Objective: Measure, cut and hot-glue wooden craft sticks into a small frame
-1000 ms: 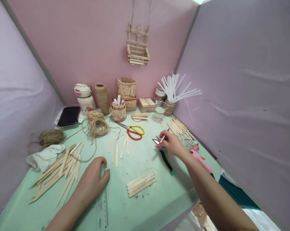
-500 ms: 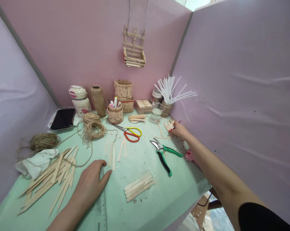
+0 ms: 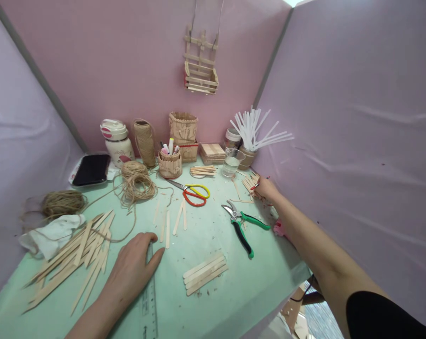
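Observation:
My left hand (image 3: 133,268) lies flat with fingers spread on a clear ruler (image 3: 149,301) near the table's front edge. My right hand (image 3: 267,189) reaches to the far right, fingers closed round a small red-tipped tool, and rests on a pile of wooden sticks (image 3: 252,182) by the right wall. Green-handled pruning shears (image 3: 241,223) lie open on the mint-green table (image 3: 213,230) between my arms. A row of glued sticks (image 3: 205,273) lies in front of them.
Red and yellow scissors (image 3: 195,193) and loose sticks (image 3: 172,221) lie mid-table. A heap of long sticks (image 3: 75,256), a white cloth (image 3: 46,235) and twine coils (image 3: 137,181) fill the left. Jars, a phone (image 3: 91,169), a water cup (image 3: 232,162) and white straws (image 3: 257,129) line the back.
My right hand has left the pruning shears and moved back and right to the stick pile by the wall, still gripping the red-tipped tool. My left hand has stayed on the ruler.

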### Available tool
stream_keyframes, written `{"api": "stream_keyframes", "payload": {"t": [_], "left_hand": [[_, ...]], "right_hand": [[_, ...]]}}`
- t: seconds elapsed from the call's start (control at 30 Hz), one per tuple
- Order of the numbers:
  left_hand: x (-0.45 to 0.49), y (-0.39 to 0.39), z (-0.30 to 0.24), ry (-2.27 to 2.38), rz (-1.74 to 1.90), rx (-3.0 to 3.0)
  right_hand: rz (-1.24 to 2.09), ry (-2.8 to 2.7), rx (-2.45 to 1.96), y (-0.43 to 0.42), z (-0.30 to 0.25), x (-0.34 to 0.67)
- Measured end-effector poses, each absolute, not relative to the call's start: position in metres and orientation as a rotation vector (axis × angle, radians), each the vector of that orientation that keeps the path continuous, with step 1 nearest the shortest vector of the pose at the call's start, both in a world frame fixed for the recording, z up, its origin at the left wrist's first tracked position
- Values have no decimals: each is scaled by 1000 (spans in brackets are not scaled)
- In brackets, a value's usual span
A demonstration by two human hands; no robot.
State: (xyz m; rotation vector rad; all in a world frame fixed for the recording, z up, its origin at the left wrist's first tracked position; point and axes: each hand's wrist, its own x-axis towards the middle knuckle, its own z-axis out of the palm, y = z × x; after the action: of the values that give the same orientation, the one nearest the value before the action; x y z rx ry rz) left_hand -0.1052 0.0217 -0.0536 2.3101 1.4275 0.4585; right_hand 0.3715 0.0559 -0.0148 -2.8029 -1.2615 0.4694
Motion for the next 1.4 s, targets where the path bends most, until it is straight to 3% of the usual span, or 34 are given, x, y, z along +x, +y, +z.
{"api": "stream_keyframes", "payload": {"t": [0.2,0.47,0.77,1.4], "left_hand": [[-105,22,-54,1420,457,2323],[-104,22,-56,1467,445,2326],[-88,18,-28,1534,151,2420],[-42,60,-17,1597,-5,2529]], "right_hand": [[476,-1223,-2815,56,-13,375],[248,-1230,-2756,49,-1,373],[108,-1252,-2698,37,15,352],[189,-1231,-2759,50,6,385]]}}
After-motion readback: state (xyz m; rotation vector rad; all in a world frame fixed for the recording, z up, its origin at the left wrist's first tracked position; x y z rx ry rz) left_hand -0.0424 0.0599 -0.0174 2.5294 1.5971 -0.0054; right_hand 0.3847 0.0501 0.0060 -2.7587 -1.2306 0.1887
